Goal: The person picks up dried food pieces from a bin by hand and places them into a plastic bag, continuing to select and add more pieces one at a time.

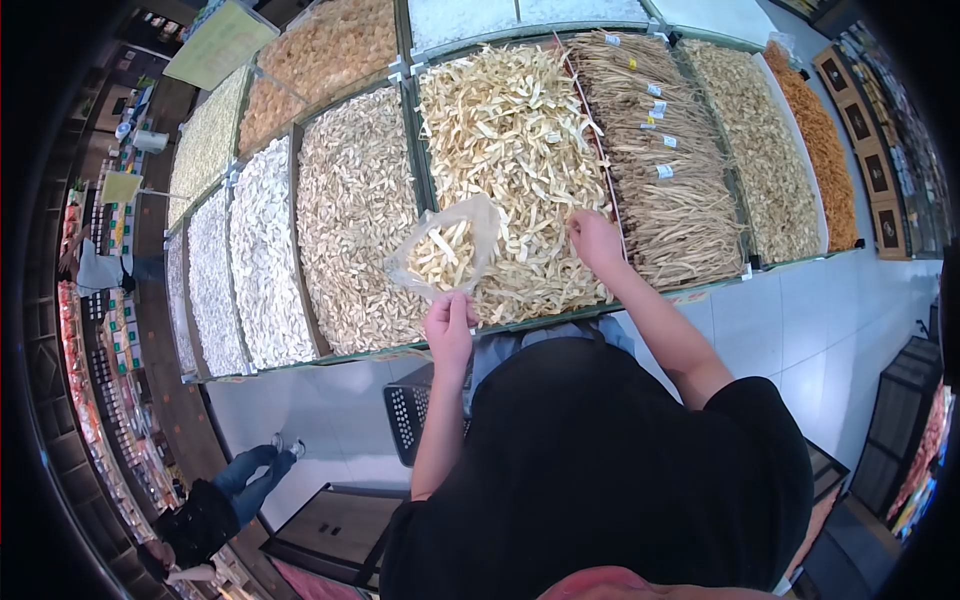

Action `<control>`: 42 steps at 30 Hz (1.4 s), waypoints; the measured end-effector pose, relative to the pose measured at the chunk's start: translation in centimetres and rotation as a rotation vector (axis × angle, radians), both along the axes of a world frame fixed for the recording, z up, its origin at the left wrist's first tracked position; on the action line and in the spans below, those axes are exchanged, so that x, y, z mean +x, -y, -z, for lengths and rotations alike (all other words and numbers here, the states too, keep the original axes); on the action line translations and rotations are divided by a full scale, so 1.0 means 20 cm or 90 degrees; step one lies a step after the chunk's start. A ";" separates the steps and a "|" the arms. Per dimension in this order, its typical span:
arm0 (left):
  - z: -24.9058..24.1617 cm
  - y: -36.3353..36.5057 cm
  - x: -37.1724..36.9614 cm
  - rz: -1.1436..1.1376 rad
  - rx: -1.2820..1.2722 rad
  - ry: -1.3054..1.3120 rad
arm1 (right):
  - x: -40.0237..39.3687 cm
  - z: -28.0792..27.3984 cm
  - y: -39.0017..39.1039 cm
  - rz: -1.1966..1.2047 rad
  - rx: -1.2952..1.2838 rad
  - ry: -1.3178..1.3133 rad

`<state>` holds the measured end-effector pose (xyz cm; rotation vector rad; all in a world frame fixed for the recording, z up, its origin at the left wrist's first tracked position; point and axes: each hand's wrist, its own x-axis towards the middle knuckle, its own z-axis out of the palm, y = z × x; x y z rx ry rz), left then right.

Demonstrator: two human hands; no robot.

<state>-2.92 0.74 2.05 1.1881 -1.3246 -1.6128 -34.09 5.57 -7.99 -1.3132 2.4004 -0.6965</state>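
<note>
Holding pale, flat dried strips (443,257), a thin, translucent plastic bag (484,222) sits over the dark divider (420,150) at the left of loose, yellowish dried strips (510,120), probably kept close to shorten the reach. The left hand (452,325) pinches its near edge, pointing straight forward; the right hand (597,243), angled inward and curled, is down at the loose strips, but whether it grips any, I cannot tell.
</note>
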 end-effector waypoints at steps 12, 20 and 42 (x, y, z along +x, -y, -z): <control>0.01 0.06 0.03 0.068 0.017 -0.017 | -0.05 -0.22 -0.03 0.091 -0.108 0.079; 0.03 0.05 0.05 0.104 0.047 -0.017 | 0.33 -0.85 0.08 -0.027 -0.255 0.290; 0.03 0.10 0.09 0.122 0.040 -0.070 | 0.06 -0.07 0.04 0.030 0.127 0.057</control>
